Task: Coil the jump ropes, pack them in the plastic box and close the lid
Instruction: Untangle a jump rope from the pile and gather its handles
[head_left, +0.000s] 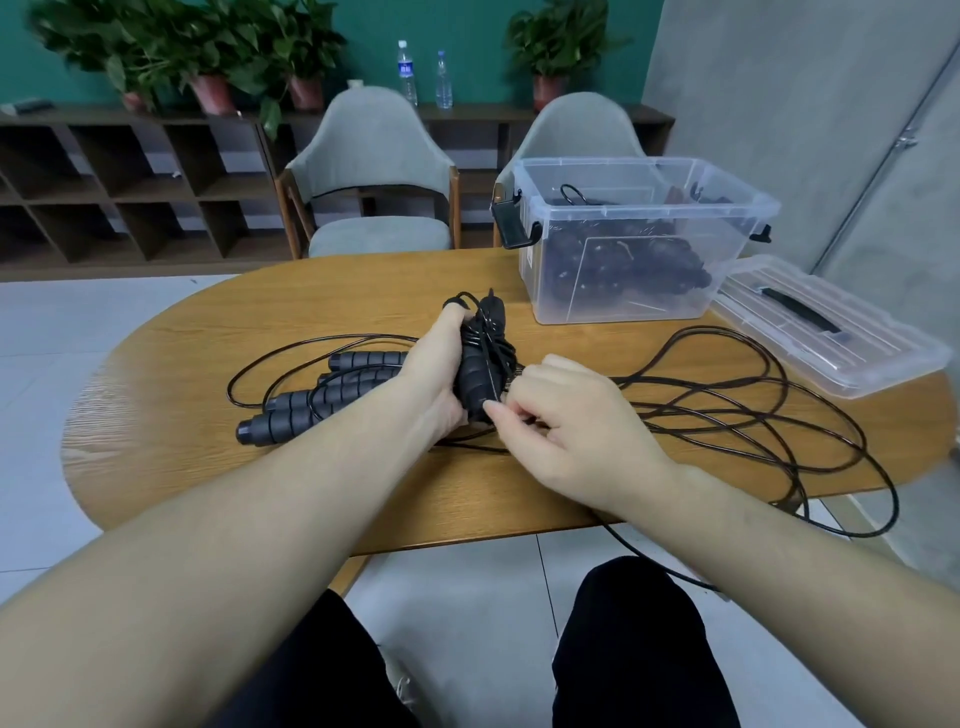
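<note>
Jump rope bundle (480, 358), black with ribbed foam handles and thin cord wound round, sits mid-worktop in our left hand (434, 371), whose grip wraps it; our right hand (558, 410) pinches the cord.

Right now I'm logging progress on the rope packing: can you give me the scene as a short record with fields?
left hand: grips a bundle of handles with cord wound round
right hand: pinches the cord at the bundle
loose cord: sprawled over the table, one loop hanging off the near edge
spare handles: lie on the table, left of the bundle
box: open, dark ropes inside
lid: off, beside the box
</note>
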